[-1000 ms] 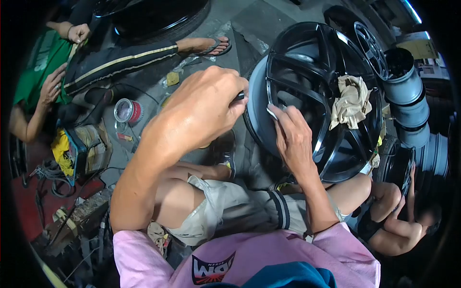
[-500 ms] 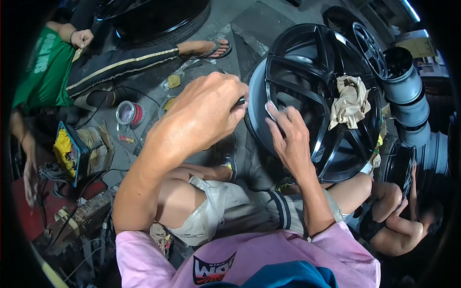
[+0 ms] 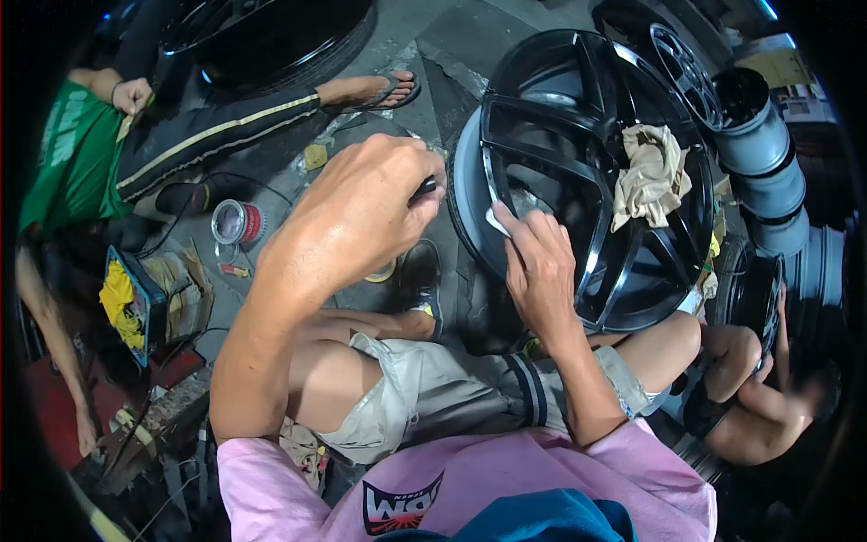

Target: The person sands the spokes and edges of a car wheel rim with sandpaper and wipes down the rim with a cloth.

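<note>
A glossy black spoked car wheel rim (image 3: 551,158) with a grey barrel leans in front of my knees. My right hand (image 3: 542,257) is at its near left edge, closed on a small flat white piece (image 3: 494,220) that appears to touch the rim lip. My left hand (image 3: 384,194) is raised left of the wheel, its fingers curled round a small black object (image 3: 426,187); most of that object is hidden. A crumpled beige cloth (image 3: 652,176) lies over the right-hand spokes.
An open tin (image 3: 238,222) stands on the floor at left, near a blue-edged container (image 3: 144,307) holding yellow cloth. Grey wheel barrels (image 3: 766,172) are stacked at right. One person in green (image 3: 68,163) sits at left; another person (image 3: 750,406) crouches at lower right.
My right hand and the white piece have shifted slightly down and left along the rim edge. My left hand stays curled. At far left, another person's hanging hand has moved lower.
</note>
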### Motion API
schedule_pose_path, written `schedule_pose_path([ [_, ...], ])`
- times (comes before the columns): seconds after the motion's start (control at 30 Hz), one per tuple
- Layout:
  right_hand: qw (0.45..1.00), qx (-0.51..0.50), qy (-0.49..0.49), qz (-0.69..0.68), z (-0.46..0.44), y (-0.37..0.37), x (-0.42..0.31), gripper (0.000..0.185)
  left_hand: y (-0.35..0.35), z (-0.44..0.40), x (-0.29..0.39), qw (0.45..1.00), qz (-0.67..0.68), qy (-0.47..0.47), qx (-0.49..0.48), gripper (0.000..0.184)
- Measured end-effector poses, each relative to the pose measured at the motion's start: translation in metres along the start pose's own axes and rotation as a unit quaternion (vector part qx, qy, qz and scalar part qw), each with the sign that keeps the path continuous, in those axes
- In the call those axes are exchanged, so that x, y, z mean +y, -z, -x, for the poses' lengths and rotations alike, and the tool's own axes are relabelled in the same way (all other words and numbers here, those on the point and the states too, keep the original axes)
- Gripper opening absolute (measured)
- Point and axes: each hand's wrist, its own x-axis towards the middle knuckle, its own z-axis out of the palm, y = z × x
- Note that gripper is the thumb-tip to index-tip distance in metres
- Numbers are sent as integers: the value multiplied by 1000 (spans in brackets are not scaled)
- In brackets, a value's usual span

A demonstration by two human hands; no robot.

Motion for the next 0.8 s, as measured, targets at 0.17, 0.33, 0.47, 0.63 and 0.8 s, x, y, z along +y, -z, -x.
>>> schedule_pose_path([
  [0.17,999,-8,31,9,-14,1,0,40,2,0,8,1000,-7,1,-11,14],
  [0.33,999,-25,16,13,-3,4,-1,39,1,1,4,1000,-11,3,8,14],
  [0.47,999,-6,42,28,-21,0,1,41,0,1,10,1000,-2,2,-7,14],
  [0.63,997,-56,38,31,-4,13,0,45,1,2,5,1000,-16,9,9,14],
  [0.8,998,-34,45,23,-18,0,4,48,-2,0,12,999,-23,19,-15,13],
])
